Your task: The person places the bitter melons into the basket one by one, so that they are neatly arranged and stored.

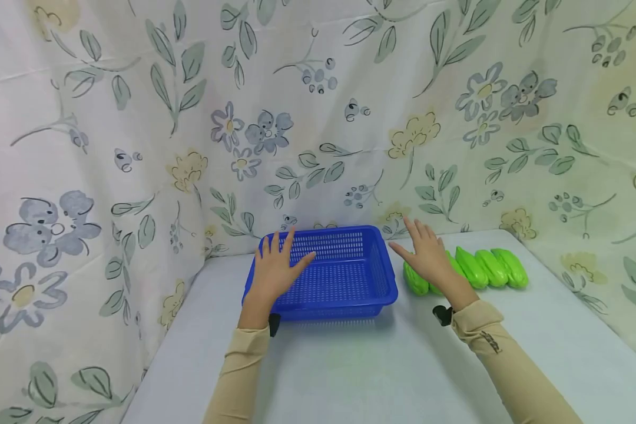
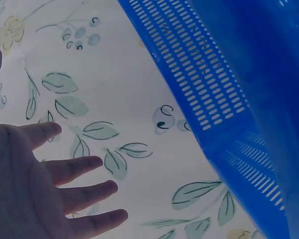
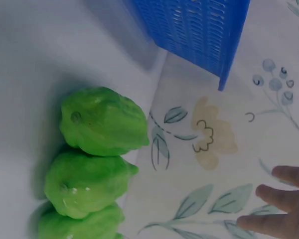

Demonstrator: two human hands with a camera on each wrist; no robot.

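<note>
I judge this a reach, nothing grasped: left hand [image 1: 275, 274] and right hand [image 1: 429, 256] empty, fingers wide, blue perforated plastic basket [image 1: 339, 305] beside left fingers, glossy green ridged tapered vegetables [image 1: 491, 269] rowed right of right fingers; next calls for lowering, curling.

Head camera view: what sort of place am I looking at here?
Probably a small indoor staged work area, though I can't be sure: hanging floral cloth encloses a white table, on which a blue basket stands beside green vegetable-like items.
</note>
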